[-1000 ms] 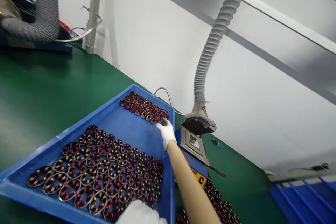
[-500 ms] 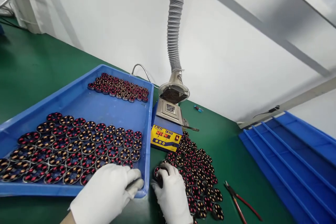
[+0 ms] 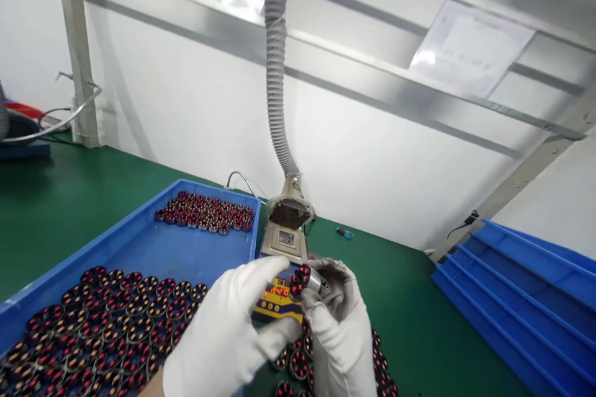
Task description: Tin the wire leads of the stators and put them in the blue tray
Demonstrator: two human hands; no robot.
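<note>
Both hands wear white gloves. My right hand (image 3: 342, 329) pinches a small motor stator (image 3: 302, 278) with a silver metal body and red windings on its face, raised in front of the yellow-fronted soldering heater (image 3: 274, 305). Close by on the left is my left hand (image 3: 233, 329), thumb and fingers apart with nothing between them. It hides part of the blue tray (image 3: 158, 254), where similar stators (image 3: 133, 329) with red and gold windings lie in rows. Under and behind my right hand, a loose pile of stators (image 3: 298, 365) rests on the green table.
A fume hood (image 3: 291, 208) on a grey flexible duct (image 3: 275, 62) hangs over the heater. More stators (image 3: 205, 211) fill the tray's far end. Stacked blue trays (image 3: 516, 304) stand at the right. A small blue object (image 3: 344, 232) lies near the wall.
My right hand has lifted a stator from the pile to in front of the heater. My left hand has risen off the tray corner and opened. The view has tilted up.
</note>
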